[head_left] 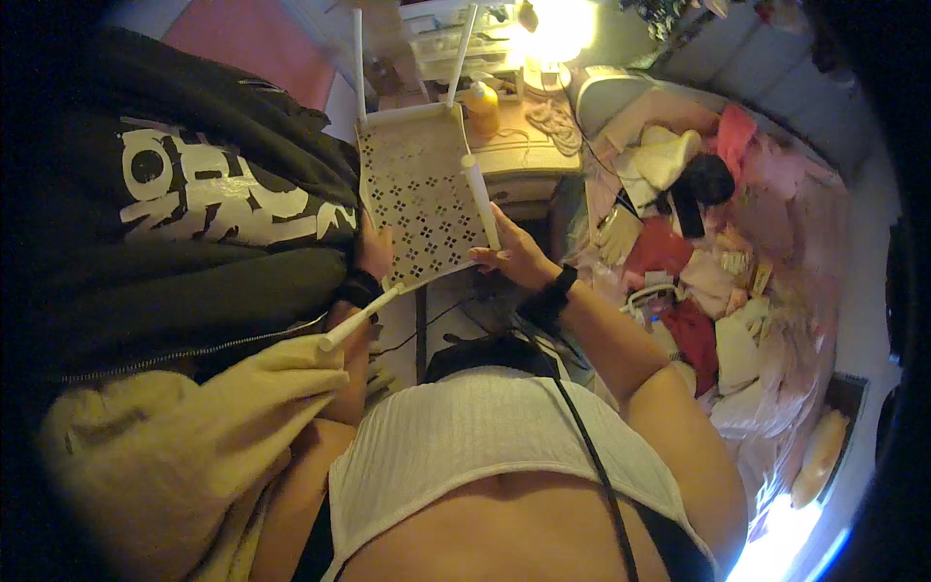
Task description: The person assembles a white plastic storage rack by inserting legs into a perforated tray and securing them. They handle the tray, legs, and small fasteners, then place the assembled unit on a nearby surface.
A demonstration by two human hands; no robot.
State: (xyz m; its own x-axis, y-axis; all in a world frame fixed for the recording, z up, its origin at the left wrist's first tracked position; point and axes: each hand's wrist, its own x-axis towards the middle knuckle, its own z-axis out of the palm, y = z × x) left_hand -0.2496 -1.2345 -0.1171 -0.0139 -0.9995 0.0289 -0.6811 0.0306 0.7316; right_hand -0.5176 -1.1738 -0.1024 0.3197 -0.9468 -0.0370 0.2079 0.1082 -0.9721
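Observation:
A white plastic stool-like rack (412, 145) with a flat panel of flower-shaped holes is held up in front of me, its white legs pointing various ways. My right hand (519, 254) is closed on its right near corner, thumb and fingers around the edge beside one leg (479, 199). On the opposite side, my left hand (375, 250) grips the left edge, its fingers partly hidden by the panel and dark cloth. Another leg (361, 315) slants toward me over a beige cloth (184, 436). Both wrists wear black bands.
A black garment with white lettering (213, 189) crowds the left side. Behind the rack, a small desk (529, 155) carries a yellow bottle (481, 109), coiled cord (555, 126) and lit lamp (545, 73). Mixed clothes (689, 339) lie heaped on the right.

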